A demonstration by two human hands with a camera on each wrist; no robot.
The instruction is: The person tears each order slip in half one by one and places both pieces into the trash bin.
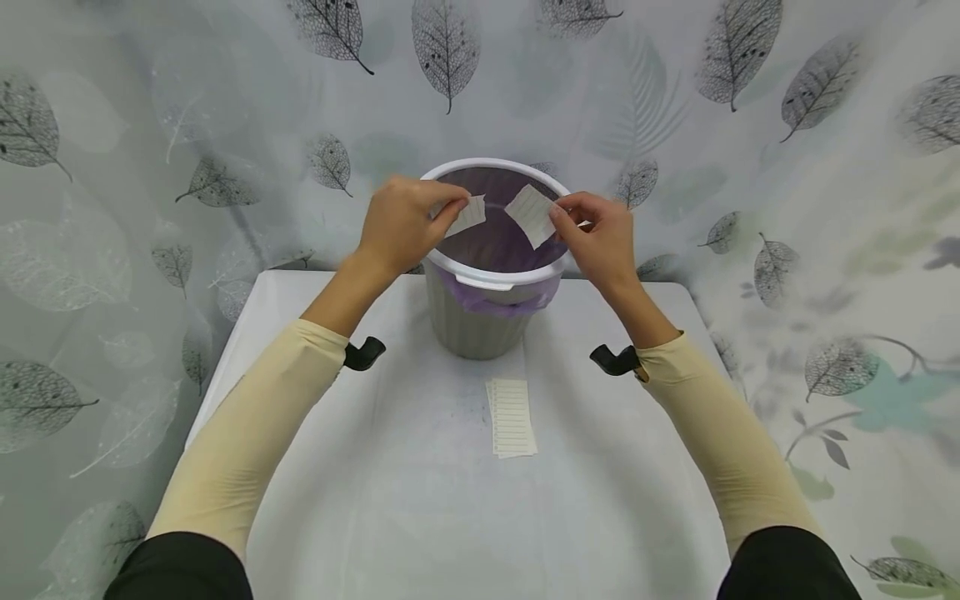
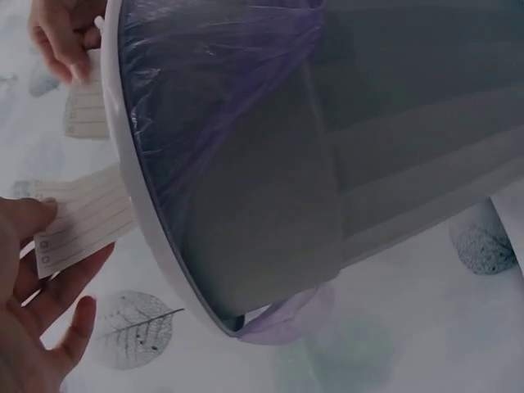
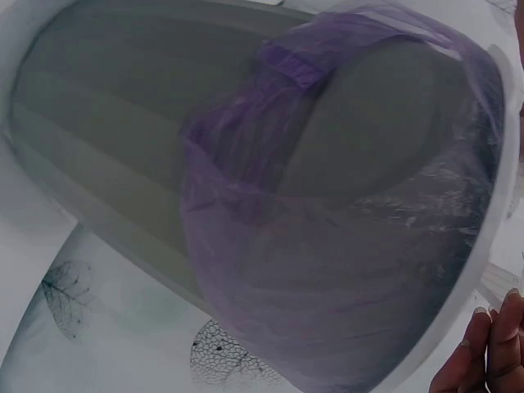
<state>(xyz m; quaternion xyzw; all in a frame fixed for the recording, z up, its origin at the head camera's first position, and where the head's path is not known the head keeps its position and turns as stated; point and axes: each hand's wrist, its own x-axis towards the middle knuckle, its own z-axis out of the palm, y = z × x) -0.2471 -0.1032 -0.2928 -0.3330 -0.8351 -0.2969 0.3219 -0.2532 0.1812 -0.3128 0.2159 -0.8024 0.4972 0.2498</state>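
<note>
Over the mouth of a grey trash bin (image 1: 480,321) with a white rim, both hands hold lined paper pieces. My left hand (image 1: 405,221) pinches one piece of paper (image 1: 470,215) between thumb and fingers. With thumb and fingertips my right hand (image 1: 600,233) pinches another piece of paper (image 1: 531,215), tilted above the opening. A purple bag (image 1: 498,300) lines the bin and hangs below its rim. In the left wrist view, the left-hand piece of paper (image 2: 82,217) shows ruled lines and small printed boxes. The bin's rim partly hides the right-hand paper in the right wrist view.
A small stack of lined paper strips (image 1: 512,418) lies on the white table (image 1: 420,500) in front of the bin. Behind the table hangs a leaf-patterned backdrop (image 1: 247,100). A white handle tab (image 1: 483,283) sticks out from the rim's front.
</note>
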